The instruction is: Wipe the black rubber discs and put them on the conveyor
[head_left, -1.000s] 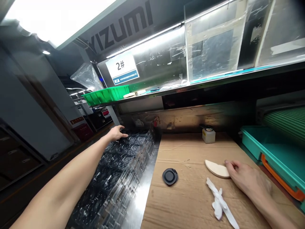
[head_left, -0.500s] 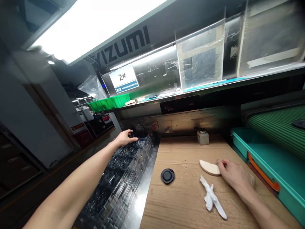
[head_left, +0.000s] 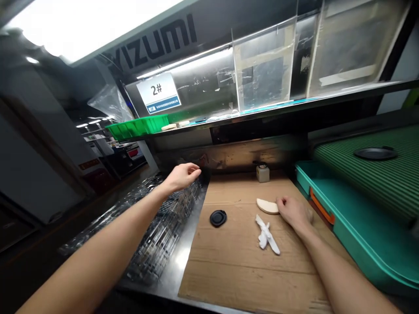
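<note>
My left hand [head_left: 183, 175] hangs over the inner edge of the stacked clear plastic trays [head_left: 157, 235]. Its fingers curl toward the thumb with a narrow gap, and nothing shows between them. On the cardboard, my right hand [head_left: 293, 213] is closed at the right end of a cream half-round piece [head_left: 267, 206], and the hand hides that end. A round black lid-like part [head_left: 218, 218] lies flat on the left of the cardboard. Between it and my right forearm is a crumpled white cloth strip [head_left: 267, 235].
A small square bottle [head_left: 262, 174] stands at the back of the cardboard [head_left: 225, 270]. On the right are a teal bin [head_left: 360, 253] with an orange handle and a green conveyor belt [head_left: 347, 174] carrying a black round part [head_left: 376, 152]. A shelf above holds a green tray [head_left: 137, 127].
My left hand has moved right, from over the trays to their inner edge, and its fingers have drawn closer together. My right hand stays at the cream piece. The view has turned right.
</note>
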A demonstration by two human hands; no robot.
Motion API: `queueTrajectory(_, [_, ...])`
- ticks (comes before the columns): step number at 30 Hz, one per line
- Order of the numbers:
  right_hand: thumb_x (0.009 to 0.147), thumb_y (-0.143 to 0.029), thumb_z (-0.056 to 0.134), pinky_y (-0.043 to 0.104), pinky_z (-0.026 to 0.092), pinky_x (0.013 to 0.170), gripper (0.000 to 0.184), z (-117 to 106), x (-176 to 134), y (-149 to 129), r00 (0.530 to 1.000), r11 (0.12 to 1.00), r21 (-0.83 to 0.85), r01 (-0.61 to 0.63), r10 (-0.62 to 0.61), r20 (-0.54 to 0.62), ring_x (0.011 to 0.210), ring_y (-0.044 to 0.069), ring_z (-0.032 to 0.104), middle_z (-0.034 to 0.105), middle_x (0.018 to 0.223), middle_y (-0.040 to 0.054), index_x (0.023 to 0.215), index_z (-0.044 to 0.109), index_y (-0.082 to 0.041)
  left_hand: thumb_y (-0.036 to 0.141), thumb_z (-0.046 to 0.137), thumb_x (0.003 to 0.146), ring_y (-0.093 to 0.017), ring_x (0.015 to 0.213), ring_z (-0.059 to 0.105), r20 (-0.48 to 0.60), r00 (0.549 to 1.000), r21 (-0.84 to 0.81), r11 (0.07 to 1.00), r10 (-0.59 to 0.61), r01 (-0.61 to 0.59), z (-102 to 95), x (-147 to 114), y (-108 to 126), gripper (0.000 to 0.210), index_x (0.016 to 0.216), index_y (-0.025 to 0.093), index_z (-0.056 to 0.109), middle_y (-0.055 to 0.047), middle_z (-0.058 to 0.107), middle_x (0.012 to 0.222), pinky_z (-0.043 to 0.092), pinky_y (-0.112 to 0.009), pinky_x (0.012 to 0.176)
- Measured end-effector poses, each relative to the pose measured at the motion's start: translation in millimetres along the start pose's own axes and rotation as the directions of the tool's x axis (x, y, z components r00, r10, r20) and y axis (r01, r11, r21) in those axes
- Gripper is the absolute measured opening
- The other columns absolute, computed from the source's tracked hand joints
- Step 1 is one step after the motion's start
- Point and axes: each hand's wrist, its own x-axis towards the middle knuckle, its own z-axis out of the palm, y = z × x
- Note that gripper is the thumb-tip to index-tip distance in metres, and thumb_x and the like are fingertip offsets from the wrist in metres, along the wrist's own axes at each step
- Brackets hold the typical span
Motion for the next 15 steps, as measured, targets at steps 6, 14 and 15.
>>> queueTrajectory(6, [0.092, -0.048, 0.034, 0.036, 0.045, 0.076, 0.044, -6, -4, -3, 0.999, 1.0, 0.029, -0.001, 0.002, -0.048, 0.093, 0.028, 0.063, 0.069, 0.093, 0.0104, 0.096, 0.071, -0.024, 0.047, 0.051, 0.085, -0.027, 0.104, 0.062, -0.11, 0.993, -0.228, 0.971, 0.054, -0.078, 131.0, -38, 65, 0.038, 0.106, 0.02, 0.068, -0.012, 0.069, 0.108, 0.044, -0.041, 0.096])
queueTrajectory(14, [0.082, -0.058, 0.056, 0.033, 0.035, 0.093, 0.05, -7, -10, -10, 0.859, 0.852, 0.116, 0.511, -0.501, -0.108, 0.108, 0.023, 0.049, 0.057, 0.112, 0.0049, 0.123, 0.059, -0.03, 0.044, 0.062, 0.08, -0.031, 0.143, 0.017, 0.068, 0.97, -0.536, 0.828, 0.234, -0.162, 227.4, -117, 117, 0.055, 0.134, 0.042, 0.049, -0.004, 0.034, 0.151, -0.004, -0.053, 0.115])
queueTrajectory(15, [0.082, -0.057, 0.057, 0.033, 0.034, 0.093, 0.048, -4, -11, -11, 0.84, 0.832, 0.113, 0.543, -0.539, -0.07, 0.106, 0.023, 0.048, 0.057, 0.11, 0.0043, 0.122, 0.06, -0.03, 0.044, 0.061, 0.081, -0.032, 0.144, 0.013, 0.109, 0.961, -0.532, 0.832, 0.255, -0.161, 230.1, -122, 119, 0.055, 0.134, 0.044, 0.048, -0.002, 0.03, 0.153, -0.01, -0.055, 0.114])
